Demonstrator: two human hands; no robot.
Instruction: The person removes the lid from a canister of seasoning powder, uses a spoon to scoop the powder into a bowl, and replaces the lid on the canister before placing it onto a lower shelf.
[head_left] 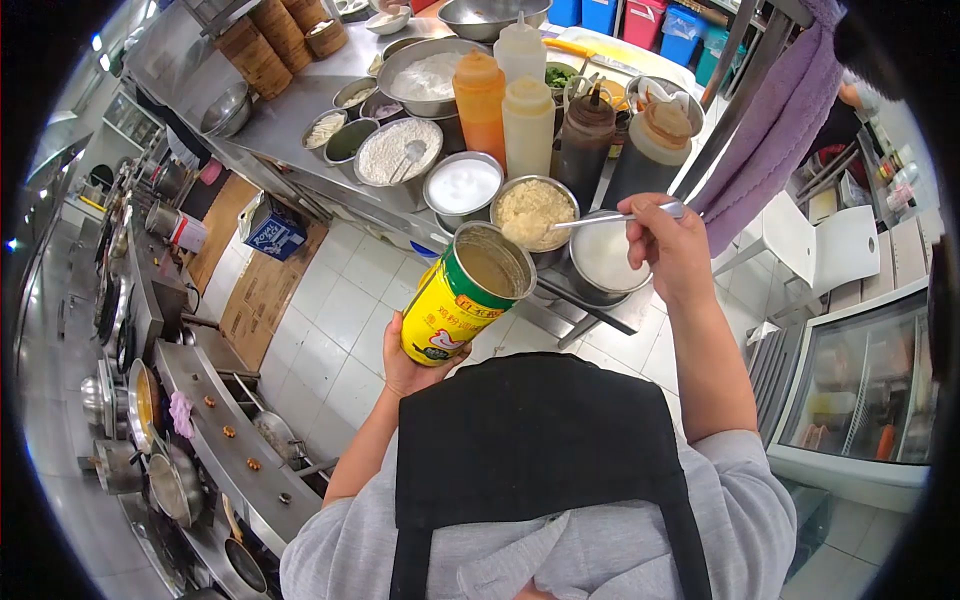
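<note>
My left hand [425, 368] is wrapped round a yellow and green tin [450, 305], which is tilted with its open top facing up. Brownish contents show inside the tin. In my right hand [662, 245] is a metal spoon [595, 220], its handle pinched between the fingers. The spoon's bowl carries pale yellow powder and is over the near left edge of a metal container of the same powder [540, 203], close to the tin's rim. Beside that container are a pot of white granules [610, 257] and a bowl of white powder [463, 185].
Squeeze bottles, one orange [481, 105] and one cream [527, 130], stand behind the powder containers with dark sauce bottles [585, 145]. A larger flour bowl [398, 152] holds a spoon. A purple towel [775, 130] hangs at the right. Left is a stove counter [225, 430]; right, a glass-fronted fridge [860, 385].
</note>
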